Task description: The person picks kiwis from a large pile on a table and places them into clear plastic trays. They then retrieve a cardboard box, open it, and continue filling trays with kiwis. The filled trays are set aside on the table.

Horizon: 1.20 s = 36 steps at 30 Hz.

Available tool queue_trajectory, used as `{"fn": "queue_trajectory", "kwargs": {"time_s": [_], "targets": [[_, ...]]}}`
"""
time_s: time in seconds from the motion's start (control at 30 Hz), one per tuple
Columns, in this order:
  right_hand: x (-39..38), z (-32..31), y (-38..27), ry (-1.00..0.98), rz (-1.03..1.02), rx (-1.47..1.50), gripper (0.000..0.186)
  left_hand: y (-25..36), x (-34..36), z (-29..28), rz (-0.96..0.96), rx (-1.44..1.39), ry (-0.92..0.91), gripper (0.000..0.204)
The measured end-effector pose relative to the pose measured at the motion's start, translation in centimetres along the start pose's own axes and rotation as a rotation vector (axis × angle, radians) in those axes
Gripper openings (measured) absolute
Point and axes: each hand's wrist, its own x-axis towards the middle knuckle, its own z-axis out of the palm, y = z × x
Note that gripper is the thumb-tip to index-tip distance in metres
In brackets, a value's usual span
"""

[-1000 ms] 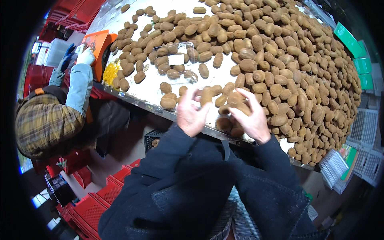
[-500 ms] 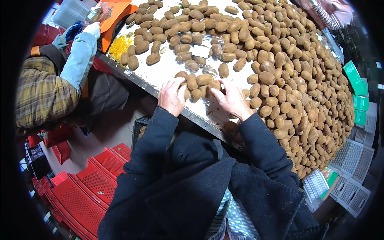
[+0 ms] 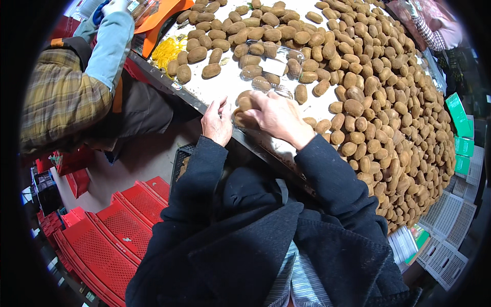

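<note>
A small cluster of brown kiwifruit [image 3: 244, 100] lies close to the near edge of the white table, partly hidden under my right hand [image 3: 282, 120]. That hand reaches across from the right, its fingers and thumb bent around a kiwifruit in the cluster. On the cluster's left side, my left hand [image 3: 217, 123] is held up, fingers extended and thumb apart, with nothing seen in it. Just beyond is a clear plastic clamshell pack [image 3: 292, 55] bearing a white label [image 3: 274, 67]. Kiwifruit show through it; whether they are inside or underneath, I cannot tell.
A large heap of kiwifruit [image 3: 394, 123] covers the table's right side. Yellow netting [image 3: 168, 52] and an orange chute-like piece [image 3: 162, 19] are at far left. A co-worker in a plaid top [image 3: 69, 100] stands left. Red crates [image 3: 120, 230] are lower left, grey crates [image 3: 445, 256] lower right.
My right hand has moved left over the kiwifruit cluster, covering most of it. My left hand has come off the fruit and its fingers have straightened. The view has shifted slightly.
</note>
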Motion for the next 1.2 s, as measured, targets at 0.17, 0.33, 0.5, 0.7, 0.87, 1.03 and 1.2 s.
{"fn": "queue_trajectory", "kwargs": {"time_s": [0.17,0.33,0.5,0.7,0.87,1.03,1.2], "targets": [[1.6,0.7,1.4,0.204,0.066,0.191,0.036,0.3,1.1,0.6,0.049,-0.07,-0.03,0.03],[0.6,2.6,3.6,0.368,-0.046,0.333,0.034,0.4,1.4,0.6,-0.044,-0.046,-0.142,0.032],[-0.3,4.2,5.6,0.413,0.081,0.636,0.037,0.8,1.6,0.2,-0.052,-0.138,-0.082,0.031],[-2.5,3.9,6.0,0.477,0.088,0.188,0.028,-0.2,1.2,0.2,-0.068,-0.116,-0.118,0.029],[-1.9,4.9,2.6,0.503,-0.201,0.1,0.036,-1.5,1.7,0.5,0.048,-0.077,-0.116,0.025],[-2.6,4.6,1.9,0.426,-0.1,0.043,0.045,-2.0,2.4,0.2,-0.044,-0.062,-0.131,0.029],[-7.7,5.0,3.5,0.599,-0.042,0.021,0.036,-2.7,3.8,0.0,-0.034,-0.077,-0.157,0.031]]}}
